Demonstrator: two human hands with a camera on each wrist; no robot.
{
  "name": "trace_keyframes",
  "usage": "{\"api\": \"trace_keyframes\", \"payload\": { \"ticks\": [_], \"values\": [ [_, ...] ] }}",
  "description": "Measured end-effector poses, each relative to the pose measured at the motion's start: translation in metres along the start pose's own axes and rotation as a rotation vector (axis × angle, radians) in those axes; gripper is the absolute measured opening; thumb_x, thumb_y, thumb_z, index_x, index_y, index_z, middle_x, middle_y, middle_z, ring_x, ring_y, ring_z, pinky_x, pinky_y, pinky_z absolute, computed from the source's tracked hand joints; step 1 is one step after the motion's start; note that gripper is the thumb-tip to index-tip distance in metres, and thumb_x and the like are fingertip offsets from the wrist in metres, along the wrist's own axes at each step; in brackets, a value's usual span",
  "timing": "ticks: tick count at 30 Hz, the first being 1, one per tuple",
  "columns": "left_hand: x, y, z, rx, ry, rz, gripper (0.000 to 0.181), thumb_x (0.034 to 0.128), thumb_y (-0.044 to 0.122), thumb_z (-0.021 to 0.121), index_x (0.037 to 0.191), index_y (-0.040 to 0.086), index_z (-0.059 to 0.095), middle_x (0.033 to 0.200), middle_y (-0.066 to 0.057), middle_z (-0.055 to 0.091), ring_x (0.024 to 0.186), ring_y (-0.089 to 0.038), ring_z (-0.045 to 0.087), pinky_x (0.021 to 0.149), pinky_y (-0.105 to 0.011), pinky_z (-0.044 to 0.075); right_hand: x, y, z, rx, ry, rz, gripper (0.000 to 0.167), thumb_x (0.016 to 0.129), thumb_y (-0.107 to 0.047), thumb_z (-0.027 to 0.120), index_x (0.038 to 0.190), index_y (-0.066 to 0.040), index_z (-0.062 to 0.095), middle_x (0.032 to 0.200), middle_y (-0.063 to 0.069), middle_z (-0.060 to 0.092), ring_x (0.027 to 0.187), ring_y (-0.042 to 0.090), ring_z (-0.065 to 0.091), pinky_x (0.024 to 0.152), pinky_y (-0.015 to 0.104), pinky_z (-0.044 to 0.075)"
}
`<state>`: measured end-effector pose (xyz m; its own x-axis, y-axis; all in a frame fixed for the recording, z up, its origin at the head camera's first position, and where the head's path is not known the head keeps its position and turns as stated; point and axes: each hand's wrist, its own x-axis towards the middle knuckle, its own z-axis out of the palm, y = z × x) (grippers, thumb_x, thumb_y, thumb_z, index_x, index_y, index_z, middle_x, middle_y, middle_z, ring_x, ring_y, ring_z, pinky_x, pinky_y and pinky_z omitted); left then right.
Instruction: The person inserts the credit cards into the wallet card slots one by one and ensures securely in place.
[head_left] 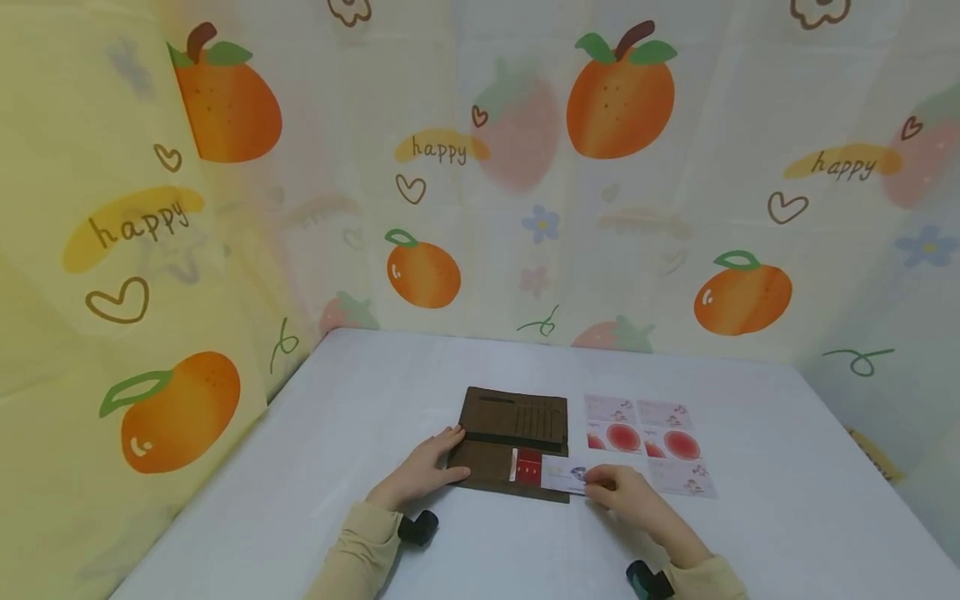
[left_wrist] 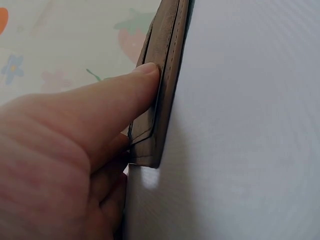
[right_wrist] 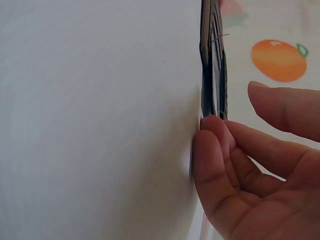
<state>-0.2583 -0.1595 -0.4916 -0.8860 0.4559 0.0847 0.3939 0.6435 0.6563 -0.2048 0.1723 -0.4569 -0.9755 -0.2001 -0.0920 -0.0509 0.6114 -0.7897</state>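
Observation:
A dark brown wallet (head_left: 514,412) lies opened flat on the white table, with card slots in its far half. At its left edge rests my left hand (head_left: 420,468), the thumb on the near half; in the left wrist view the thumb (left_wrist: 107,92) lies straight over the pocket edge. My right hand (head_left: 622,492) pinches the right end of a white card (head_left: 561,472) on the wallet's near half. A red printed piece (head_left: 528,467) adjoins this card; whether they are one card I cannot tell. In the right wrist view, fingertips (right_wrist: 207,150) hide most of the card.
Right of the wallet, several pink-and-red printed cards (head_left: 624,437) lie in two columns on the table (head_left: 405,367). The right forearm passes close to the nearest of them. A fruit-patterned cloth (head_left: 502,250) hangs along the table's back and left sides.

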Motion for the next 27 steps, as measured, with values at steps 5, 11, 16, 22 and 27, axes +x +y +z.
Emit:
{"api": "trace_keyframes", "payload": {
  "ticks": [5, 11, 16, 22, 27],
  "values": [
    [-0.001, 0.001, 0.000, 0.004, -0.003, 0.006, 0.071, 0.0878, 0.039, 0.062, 0.141, -0.002, 0.035, 0.147, -0.016, 0.028, 0.135, -0.033, 0.020, 0.107, -0.052, 0.016, 0.003, -0.007, 0.006, -0.016, 0.005, -0.022, 0.020, 0.084, -0.006, 0.066, 0.101, 0.005, 0.065, 0.090, 0.008, 0.064, 0.072, 0.018, 0.054, 0.065, 0.029, 0.051],
    [-0.001, 0.003, -0.001, -0.009, -0.006, 0.005, 0.071, 0.0877, 0.037, 0.062, 0.140, -0.003, 0.035, 0.147, -0.018, 0.028, 0.135, -0.035, 0.020, 0.107, -0.053, 0.016, 0.009, -0.012, 0.013, -0.010, 0.009, -0.033, 0.019, 0.084, -0.003, 0.065, 0.101, 0.007, 0.063, 0.084, 0.006, 0.061, 0.068, 0.017, 0.053, 0.059, 0.028, 0.051],
    [-0.001, 0.003, -0.001, -0.011, -0.006, 0.006, 0.071, 0.0874, 0.036, 0.063, 0.140, -0.003, 0.036, 0.147, -0.018, 0.028, 0.135, -0.035, 0.020, 0.107, -0.053, 0.016, 0.010, -0.018, 0.018, -0.013, 0.005, -0.020, 0.018, 0.084, -0.002, 0.065, 0.099, 0.006, 0.062, 0.079, 0.004, 0.059, 0.065, 0.016, 0.052, 0.058, 0.027, 0.050],
    [0.000, 0.001, 0.000, -0.007, -0.009, -0.005, 0.072, 0.0869, 0.038, 0.063, 0.140, -0.002, 0.036, 0.147, -0.016, 0.028, 0.135, -0.035, 0.020, 0.107, -0.053, 0.016, 0.011, -0.021, 0.024, -0.033, 0.028, -0.005, 0.019, 0.083, -0.004, 0.066, 0.098, 0.007, 0.060, 0.075, 0.004, 0.054, 0.067, 0.016, 0.049, 0.060, 0.027, 0.048],
    [0.000, 0.001, -0.001, -0.008, -0.002, -0.009, 0.072, 0.0865, 0.039, 0.063, 0.140, -0.002, 0.036, 0.147, -0.016, 0.028, 0.135, -0.035, 0.020, 0.107, -0.053, 0.016, 0.010, -0.023, 0.028, -0.044, 0.066, -0.016, 0.020, 0.081, -0.002, 0.068, 0.096, 0.007, 0.058, 0.073, 0.004, 0.050, 0.069, 0.017, 0.047, 0.062, 0.028, 0.045]
  ]
}}
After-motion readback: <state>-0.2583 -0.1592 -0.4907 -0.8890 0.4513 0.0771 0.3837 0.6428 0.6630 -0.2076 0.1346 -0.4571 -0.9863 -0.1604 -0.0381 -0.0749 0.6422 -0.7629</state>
